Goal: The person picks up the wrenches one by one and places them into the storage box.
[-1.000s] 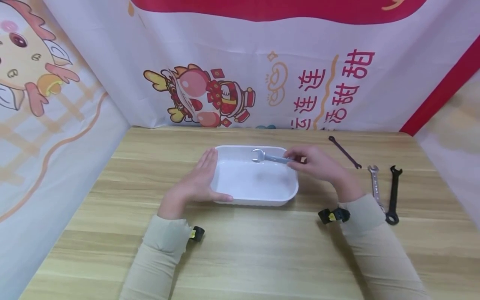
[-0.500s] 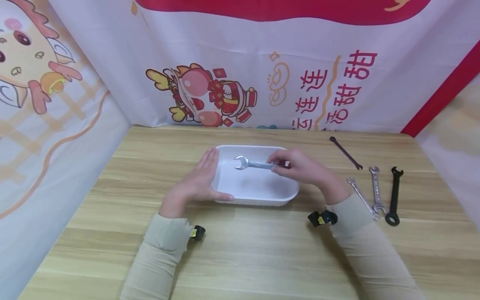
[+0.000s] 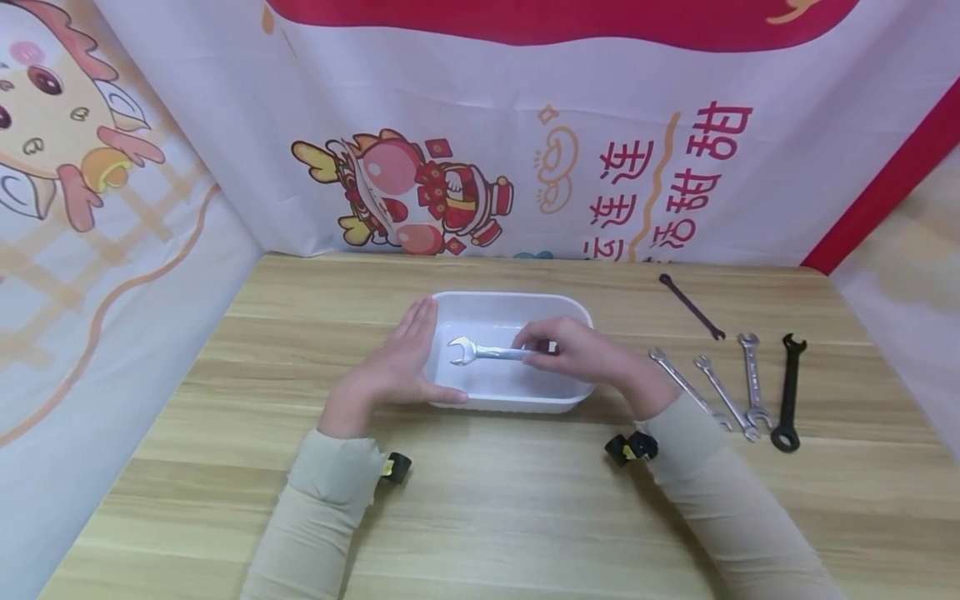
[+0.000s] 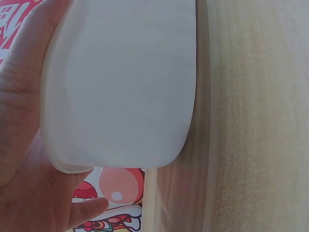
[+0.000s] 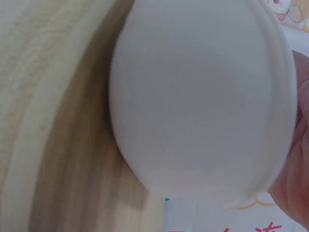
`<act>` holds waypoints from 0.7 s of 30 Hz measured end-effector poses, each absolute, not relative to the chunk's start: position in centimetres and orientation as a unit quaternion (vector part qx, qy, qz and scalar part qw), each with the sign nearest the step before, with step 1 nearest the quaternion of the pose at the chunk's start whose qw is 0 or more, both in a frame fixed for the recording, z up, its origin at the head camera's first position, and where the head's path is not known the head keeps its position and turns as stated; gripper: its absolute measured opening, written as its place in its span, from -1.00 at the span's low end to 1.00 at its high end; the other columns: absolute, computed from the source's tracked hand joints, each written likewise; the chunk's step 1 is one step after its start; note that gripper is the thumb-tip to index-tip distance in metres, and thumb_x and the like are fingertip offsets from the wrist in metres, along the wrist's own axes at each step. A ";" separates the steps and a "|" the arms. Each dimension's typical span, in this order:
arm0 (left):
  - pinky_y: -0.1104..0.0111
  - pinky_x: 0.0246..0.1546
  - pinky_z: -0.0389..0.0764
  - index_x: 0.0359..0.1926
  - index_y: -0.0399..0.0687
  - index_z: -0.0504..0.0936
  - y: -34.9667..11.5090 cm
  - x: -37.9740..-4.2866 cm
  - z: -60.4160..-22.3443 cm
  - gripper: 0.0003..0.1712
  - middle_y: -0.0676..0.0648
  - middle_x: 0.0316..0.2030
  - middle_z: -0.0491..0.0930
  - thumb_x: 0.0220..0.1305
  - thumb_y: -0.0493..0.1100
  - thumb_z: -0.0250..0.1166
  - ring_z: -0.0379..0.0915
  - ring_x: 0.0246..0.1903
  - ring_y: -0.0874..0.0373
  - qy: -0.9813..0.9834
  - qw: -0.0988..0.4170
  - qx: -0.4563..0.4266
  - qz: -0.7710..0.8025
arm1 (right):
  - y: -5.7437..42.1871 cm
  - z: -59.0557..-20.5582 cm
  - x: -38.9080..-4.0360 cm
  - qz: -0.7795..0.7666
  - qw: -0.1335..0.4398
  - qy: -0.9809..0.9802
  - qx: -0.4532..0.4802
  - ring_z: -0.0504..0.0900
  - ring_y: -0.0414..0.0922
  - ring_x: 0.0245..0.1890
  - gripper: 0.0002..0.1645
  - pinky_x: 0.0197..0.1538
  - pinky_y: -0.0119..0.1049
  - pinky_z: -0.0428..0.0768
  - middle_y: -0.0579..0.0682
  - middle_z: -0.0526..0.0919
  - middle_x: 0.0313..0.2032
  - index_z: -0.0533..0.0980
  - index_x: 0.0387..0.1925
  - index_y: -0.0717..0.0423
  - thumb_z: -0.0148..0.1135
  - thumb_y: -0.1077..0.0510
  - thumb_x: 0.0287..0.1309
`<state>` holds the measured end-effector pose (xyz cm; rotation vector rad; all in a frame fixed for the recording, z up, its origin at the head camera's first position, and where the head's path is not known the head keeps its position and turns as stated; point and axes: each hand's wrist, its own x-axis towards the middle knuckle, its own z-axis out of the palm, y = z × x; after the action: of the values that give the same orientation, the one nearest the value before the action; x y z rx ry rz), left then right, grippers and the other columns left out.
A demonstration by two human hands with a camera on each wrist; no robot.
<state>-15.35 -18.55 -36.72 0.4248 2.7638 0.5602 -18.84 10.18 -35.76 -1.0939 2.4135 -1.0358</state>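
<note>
Nearest to us, on the near side of the tray (image 3: 510,406), we see a left sleeve (image 3: 311,517) and a right sleeve (image 3: 738,508) stretching over the table (image 3: 495,517). At the tray's left end we find the left hand (image 3: 401,362), its fingers straight against that end and its thumb laid along the near rim. Over the tray's right end reaches the right hand (image 3: 573,354), thumb and fingers pinching the wrench (image 3: 487,352). We see the wrench within the tray's rim, its forked head toward the tray's left end; we cannot tell whether it touches the floor. Both wrist views show us mostly the tray's outer wall. Well to the right of the tray lie three silver wrenches (image 3: 753,379) and, outermost, a black wrench (image 3: 788,392). Farther off, right of the tray's far side, we spot a dark wrench (image 3: 692,306) lying aslant. Beyond the tray hangs a printed cloth (image 3: 525,125).
</note>
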 end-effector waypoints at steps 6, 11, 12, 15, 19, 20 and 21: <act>0.06 0.58 -0.16 0.56 -0.03 -0.50 -18.6 -15.3 -36.6 0.71 -0.03 0.60 -0.52 -0.27 0.65 0.36 -0.60 0.59 0.03 0.958 0.146 0.147 0.200 | 9.7 -36.1 -18.6 -0.333 0.166 0.847 -0.380 0.66 -0.19 -0.14 -0.71 -0.03 -0.34 0.69 -0.03 0.74 -0.09 0.63 0.04 0.10 0.27 0.22 0.29; 0.05 0.58 -0.15 0.56 -0.04 -0.49 -18.6 -15.3 -36.6 0.70 -0.06 0.60 -0.49 -0.25 0.62 0.39 -0.59 0.59 0.02 0.958 0.142 0.150 0.199 | 9.3 -36.6 -18.6 -0.323 0.174 0.844 -0.390 0.66 -0.19 -0.12 -0.71 0.02 -0.31 0.68 -0.02 0.74 -0.09 0.64 0.03 0.11 0.27 0.22 0.28; 0.05 0.58 -0.14 0.56 -0.04 -0.49 -18.6 -15.3 -36.6 0.70 -0.06 0.60 -0.48 -0.24 0.62 0.39 -0.58 0.59 0.02 0.958 0.141 0.150 0.199 | 9.2 -36.7 -18.7 -0.322 0.176 0.844 -0.391 0.66 -0.20 -0.13 -0.71 0.02 -0.31 0.68 -0.03 0.75 -0.09 0.64 0.03 0.10 0.27 0.22 0.28; 0.04 0.58 -0.14 0.56 -0.05 -0.49 -18.7 -15.3 -36.7 0.71 -0.07 0.60 -0.48 -0.26 0.63 0.38 -0.58 0.59 0.01 0.959 0.140 0.151 0.196 | 8.9 -37.0 -18.7 -0.315 0.184 0.844 -0.394 0.66 -0.23 -0.14 -0.73 0.01 -0.33 0.66 -0.06 0.76 -0.11 0.66 0.00 0.06 0.27 0.21 0.27; 0.04 0.57 -0.14 0.57 -0.03 -0.49 -18.7 -15.3 -36.7 0.72 -0.04 0.60 -0.50 -0.28 0.65 0.37 -0.58 0.59 0.02 0.959 0.140 0.150 0.197 | 8.7 -37.2 -18.8 -0.304 0.197 0.844 -0.395 0.66 -0.27 -0.16 -0.74 0.01 -0.36 0.66 -0.11 0.76 -0.14 0.66 -0.01 0.02 0.28 0.20 0.27; 0.04 0.57 -0.14 0.57 -0.03 -0.49 -18.7 -15.3 -36.7 0.72 -0.04 0.60 -0.50 -0.28 0.65 0.36 -0.58 0.59 0.02 0.958 0.140 0.151 0.198 | 8.7 -37.3 -18.8 -0.301 0.200 0.845 -0.394 0.66 -0.28 -0.16 -0.74 0.00 -0.36 0.66 -0.12 0.75 -0.15 0.66 -0.01 0.02 0.28 0.20 0.27; 0.03 0.57 -0.13 0.57 -0.03 -0.49 -18.7 -15.3 -36.7 0.72 -0.04 0.60 -0.50 -0.28 0.65 0.36 -0.58 0.59 0.01 0.958 0.141 0.151 0.198 | 8.7 -37.3 -18.8 -0.298 0.202 0.846 -0.392 0.66 -0.29 -0.17 -0.74 0.00 -0.37 0.66 -0.13 0.75 -0.15 0.66 -0.01 0.01 0.28 0.20 0.27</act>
<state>-15.34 -18.68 -36.71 0.4361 2.7677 0.5710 -18.81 8.69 -37.28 -1.0948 2.3633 -0.8326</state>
